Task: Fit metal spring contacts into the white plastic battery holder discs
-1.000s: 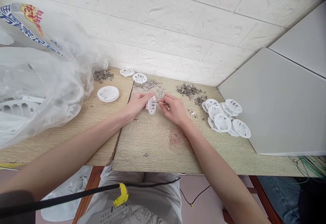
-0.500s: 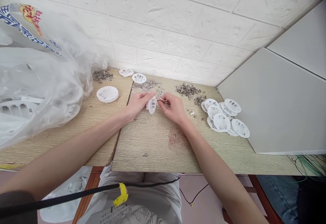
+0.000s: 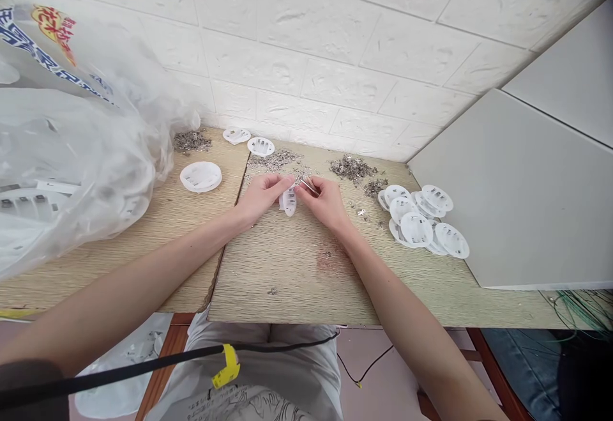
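Note:
My left hand (image 3: 265,199) is closed on the edge of a white plastic disc (image 3: 289,202), which is tilted up on its side with its slotted face toward the right. Small metal pieces show in the slots. Between the thumb and fingers of my right hand (image 3: 325,202) is a pair of metal tweezers (image 3: 310,185), seen only in part. The right fingertips are right beside the upper edge of the disc, close to my left thumb. Whether the tweezers grip a small piece is hidden.
Small metal parts lie in a heap (image 3: 352,167) by the wall, with more scattered around. White discs (image 3: 416,230) are piled at the right, beside a grey panel (image 3: 527,197). A stack of discs (image 3: 201,177) and a large plastic bag (image 3: 86,172) are at the left. A black cable (image 3: 158,362) crosses in front.
My right fingers have moved slightly left, closer to the disc, and the tweezers have turned in them. The disc and my left hand have shifted a little to the right.

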Motion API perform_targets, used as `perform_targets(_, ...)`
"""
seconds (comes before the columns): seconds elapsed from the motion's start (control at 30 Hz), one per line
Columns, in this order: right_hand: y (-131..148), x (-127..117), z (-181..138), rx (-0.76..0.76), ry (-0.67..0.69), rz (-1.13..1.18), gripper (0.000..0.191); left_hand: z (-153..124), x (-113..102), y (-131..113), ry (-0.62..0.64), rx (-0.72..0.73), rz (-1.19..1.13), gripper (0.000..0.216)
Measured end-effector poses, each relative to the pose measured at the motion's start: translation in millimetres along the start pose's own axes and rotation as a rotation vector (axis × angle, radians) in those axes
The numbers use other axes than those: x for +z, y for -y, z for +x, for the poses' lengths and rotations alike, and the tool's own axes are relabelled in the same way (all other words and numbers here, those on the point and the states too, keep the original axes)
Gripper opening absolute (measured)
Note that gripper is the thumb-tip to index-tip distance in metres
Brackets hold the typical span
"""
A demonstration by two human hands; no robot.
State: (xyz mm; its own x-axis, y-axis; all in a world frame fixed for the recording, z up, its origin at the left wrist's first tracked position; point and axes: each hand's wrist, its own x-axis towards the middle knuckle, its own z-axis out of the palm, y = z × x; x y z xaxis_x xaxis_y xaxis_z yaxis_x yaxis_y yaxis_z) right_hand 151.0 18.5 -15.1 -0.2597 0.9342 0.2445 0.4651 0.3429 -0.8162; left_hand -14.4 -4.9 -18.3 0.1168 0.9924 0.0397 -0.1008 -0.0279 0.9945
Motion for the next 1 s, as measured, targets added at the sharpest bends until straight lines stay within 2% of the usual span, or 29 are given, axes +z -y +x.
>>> perform_targets(0.4, 1.1, 2.4, -0.8, -0.006, -0.027, -0.006, 0.032, -0.1, 1.6, 0.7, 0.014, -0.042, -0.097, 0.034)
perform_targets(0.83, 2.6, 1.3, -3.7, -0.131, -0.065, -0.177, 0.035, 0.7, -0.1, 2.7, -0.047, 0.013, -0.004, 0.036)
perform_targets(1.0, 7.1, 2.9, -6.9, -0.095, -0.041, -0.142, 0.037, -2.2, 1.7, -4.0, -0.067, 0.024, 0.066, 0.039)
